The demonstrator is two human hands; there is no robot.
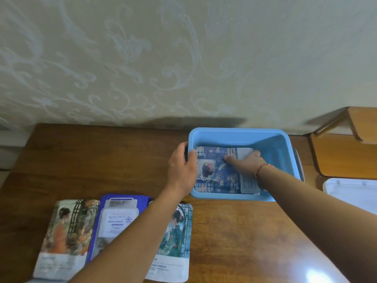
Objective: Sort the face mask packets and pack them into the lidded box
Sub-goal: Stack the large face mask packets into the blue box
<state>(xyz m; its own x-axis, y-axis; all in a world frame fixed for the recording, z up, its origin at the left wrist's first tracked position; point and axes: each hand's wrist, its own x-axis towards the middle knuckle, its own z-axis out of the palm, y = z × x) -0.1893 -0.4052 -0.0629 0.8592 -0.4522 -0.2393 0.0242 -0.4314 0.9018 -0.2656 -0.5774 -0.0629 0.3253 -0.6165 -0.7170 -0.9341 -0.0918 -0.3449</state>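
Observation:
A light blue box [240, 134] stands open on the wooden table near the wall. Inside it lies a blue illustrated mask packet [216, 176]. My right hand [244, 161] reaches into the box and presses on that packet with its fingers laid flat. My left hand [182, 166] grips the box's left rim, thumb curled over the edge. Three stacks of packets lie at the front left: an orange-toned one [65, 235], a dark blue one [116, 219] and a teal one [175, 242] partly hidden under my left forearm.
A white lid [350, 193] lies on the table at the right edge. A wooden chair [342, 156] stands to the right of the table. A patterned wall rises right behind the box. A grey handle [299, 166] shows on the box's right side.

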